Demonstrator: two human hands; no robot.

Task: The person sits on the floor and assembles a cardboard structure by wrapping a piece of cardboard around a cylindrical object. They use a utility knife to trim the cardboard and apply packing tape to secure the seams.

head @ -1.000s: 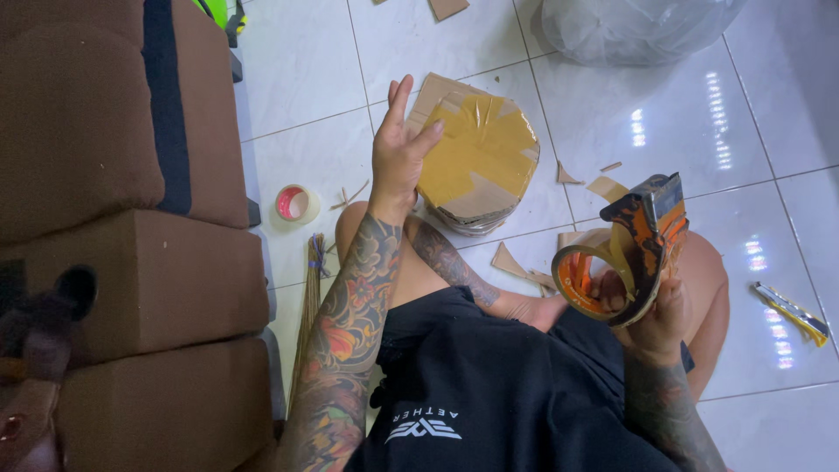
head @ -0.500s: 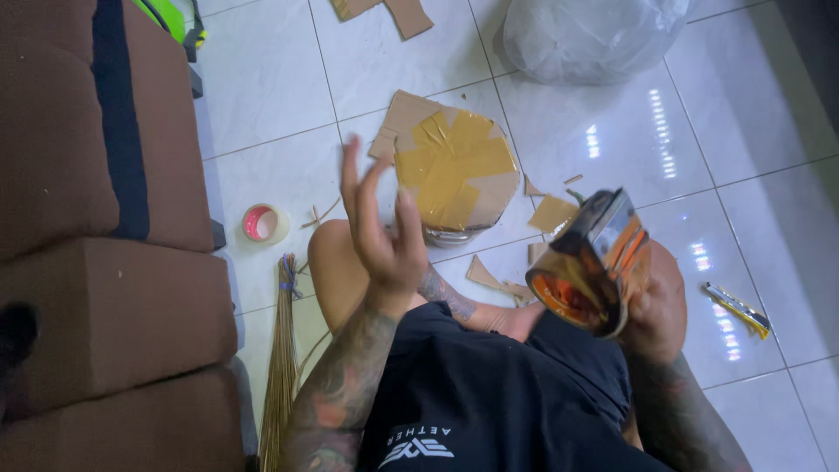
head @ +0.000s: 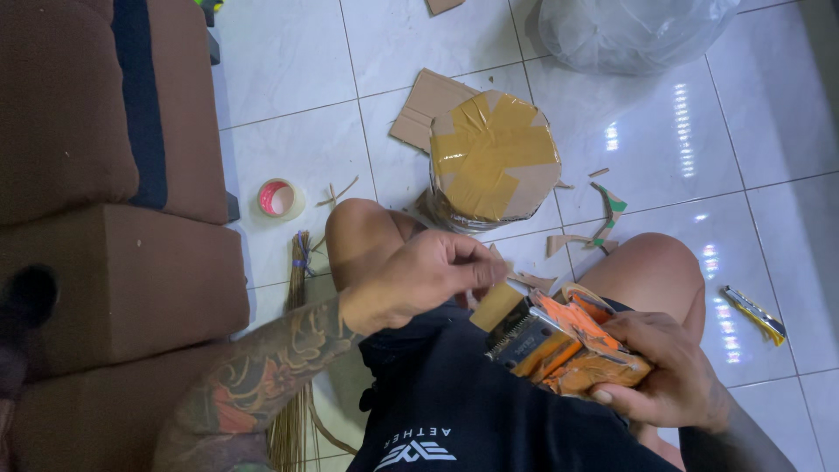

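A: Brown tape (head: 495,306) is coming off the dispenser (head: 566,345) — the left hand (head: 419,284) is pinching the free end between thumb and fingertips, right over the lap.

B: And the right hand (head: 666,378)?

A: It is wrapping closed around the orange dispenser body, holding it low against the black shorts (head: 463,411). Both grips are shut — one on the tape end, one on the dispenser.

B: Which way is it lying?

A: Its long axis is running roughly from lower right to upper left, with the toothed cutter end pointing up-left toward the left hand. The pulled strip is following that same line.

B: What is looking risky to you?

A: The strip is short and floating free, so I am thinking it could fold back and stick to itself or to the fingers. The serrated blade is sitting just beside the left fingertips — a slip there could nick them.

B: And the wrapped bundle (head: 491,162)?

A: It is standing on the floor (head: 288,140) between the knees, apart from both hands, so the strip may twist on its way over.
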